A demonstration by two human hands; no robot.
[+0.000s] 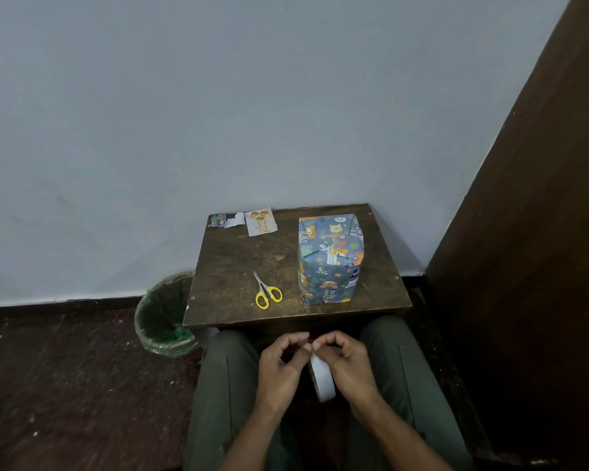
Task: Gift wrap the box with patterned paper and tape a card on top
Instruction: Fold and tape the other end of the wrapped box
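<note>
The box (329, 263), wrapped in blue paper with cartoon animals, stands upright on the right half of a small brown table (238, 263). A white card (261, 222) with gold print lies flat at the table's far left. Below the table's near edge, over my lap, both hands hold a white roll of tape (321, 379). My right hand (346, 363) grips the roll from the right. My left hand (281, 365) pinches at the roll's top with thumb and fingertips, where the tape end is.
Yellow-handled scissors (267, 291) lie shut on the table left of the box. A scrap of patterned paper (225, 220) sits at the far left corner. A green-lined bin (165, 314) stands on the floor to the left. A dark wooden panel (531, 232) rises on the right.
</note>
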